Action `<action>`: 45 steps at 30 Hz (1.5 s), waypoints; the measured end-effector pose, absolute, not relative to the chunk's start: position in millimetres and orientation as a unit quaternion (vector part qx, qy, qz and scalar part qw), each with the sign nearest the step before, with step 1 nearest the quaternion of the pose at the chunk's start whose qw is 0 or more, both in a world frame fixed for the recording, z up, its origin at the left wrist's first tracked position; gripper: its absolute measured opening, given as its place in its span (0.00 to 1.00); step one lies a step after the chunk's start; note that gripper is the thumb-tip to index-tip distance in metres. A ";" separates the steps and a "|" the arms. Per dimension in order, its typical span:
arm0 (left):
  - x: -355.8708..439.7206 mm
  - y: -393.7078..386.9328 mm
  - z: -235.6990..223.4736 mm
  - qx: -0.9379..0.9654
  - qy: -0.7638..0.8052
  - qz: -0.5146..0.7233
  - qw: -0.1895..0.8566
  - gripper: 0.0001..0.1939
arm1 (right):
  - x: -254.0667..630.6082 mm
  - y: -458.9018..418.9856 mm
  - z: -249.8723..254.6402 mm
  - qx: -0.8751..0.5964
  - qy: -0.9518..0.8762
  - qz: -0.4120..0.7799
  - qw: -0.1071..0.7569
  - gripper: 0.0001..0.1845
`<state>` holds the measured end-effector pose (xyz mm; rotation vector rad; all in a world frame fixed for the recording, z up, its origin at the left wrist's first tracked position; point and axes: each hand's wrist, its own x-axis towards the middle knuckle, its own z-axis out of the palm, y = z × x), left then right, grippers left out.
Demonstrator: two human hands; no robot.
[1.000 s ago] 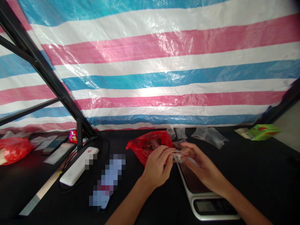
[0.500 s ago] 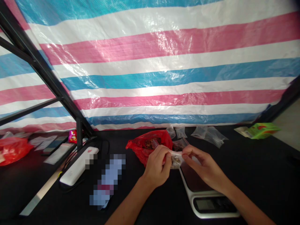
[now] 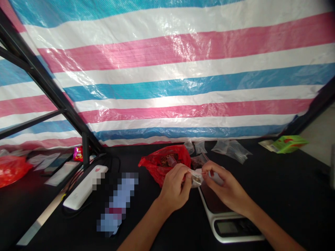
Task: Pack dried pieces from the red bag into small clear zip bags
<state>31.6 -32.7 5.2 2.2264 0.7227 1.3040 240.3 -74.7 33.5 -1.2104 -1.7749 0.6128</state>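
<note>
A small clear zip-lock bag [image 3: 196, 181] with some brownish bits in it hangs between my two hands, over the left edge of a kitchen scale [image 3: 215, 200]. My left hand [image 3: 172, 186] pinches the bag's upper left side between thumb and fingers. At the upper right corner my right hand [image 3: 226, 183] is closed in a pinch, its fingertips against the bag's top edge. Just behind my left hand lies an open red plastic bag [image 3: 151, 162] of dark brown loose stuff, with a small clear cup [image 3: 172, 160] resting in it.
Behind the scale lies a filled clear bag [image 3: 198, 161]. More clear bags [image 3: 231, 149] and a green packet [image 3: 290, 143] are at the back. To the left are a blurred-out phone [image 3: 119, 202], a white power bank [image 3: 85, 188], cables and another red bag [image 3: 14, 170].
My right fingers have shifted slightly at the bag's top edge, and the bag now tilts more. My left hand keeps its pinch. The whole view has moved a little.
</note>
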 end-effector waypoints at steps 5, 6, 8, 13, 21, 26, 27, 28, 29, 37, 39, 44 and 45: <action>31.3 -32.4 5.2 0.801 0.271 0.479 0.237 0.08 | 239.7 -76.1 33.8 -0.491 -0.720 0.260 0.415 0.09; 31.2 -32.1 5.2 0.802 0.270 0.478 0.236 0.08 | 239.3 -76.6 33.7 -0.489 -0.724 0.262 0.410 0.09; 31.2 -31.5 5.5 0.804 0.269 0.476 0.235 0.08 | 238.3 -77.5 33.4 -0.484 -0.729 0.267 0.403 0.10; 31.9 -31.1 6.3 0.805 0.275 0.474 0.227 0.09 | 236.2 -77.6 32.3 -0.475 -0.732 0.273 0.405 0.10; 33.2 -32.9 4.5 0.820 0.273 0.451 0.222 0.09 | 238.7 -75.8 32.3 -0.477 -0.727 0.262 0.419 0.11; 34.0 -34.1 4.7 0.817 0.276 0.450 0.231 0.10 | 237.2 -76.7 32.5 -0.476 -0.725 0.278 0.413 0.10; 34.1 -34.1 4.7 0.817 0.277 0.450 0.231 0.10 | 236.8 -76.8 32.6 -0.474 -0.725 0.279 0.414 0.10; 34.2 -34.1 4.8 0.818 0.277 0.448 0.230 0.10 | 236.4 -77.0 32.9 -0.472 -0.725 0.280 0.416 0.09; 34.4 -34.1 4.9 0.819 0.278 0.446 0.229 0.10 | 236.2 -77.1 33.3 -0.470 -0.725 0.281 0.417 0.09; 35.1 -35.2 5.8 0.818 0.277 0.447 0.233 0.09 | 234.9 -78.1 33.9 -0.491 -0.712 0.291 0.409 0.12; 35.0 -34.9 5.6 0.816 0.282 0.448 0.231 0.09 | 234.1 -78.2 33.4 -0.500 -0.704 0.298 0.406 0.13; 33.6 -33.6 5.9 0.812 0.296 0.444 0.236 0.09 | 233.3 -78.1 33.6 -0.499 -0.703 0.306 0.404 0.14; 33.4 -33.5 6.2 0.812 0.296 0.445 0.235 0.09 | 233.5 -78.0 33.7 -0.499 -0.703 0.305 0.404 0.14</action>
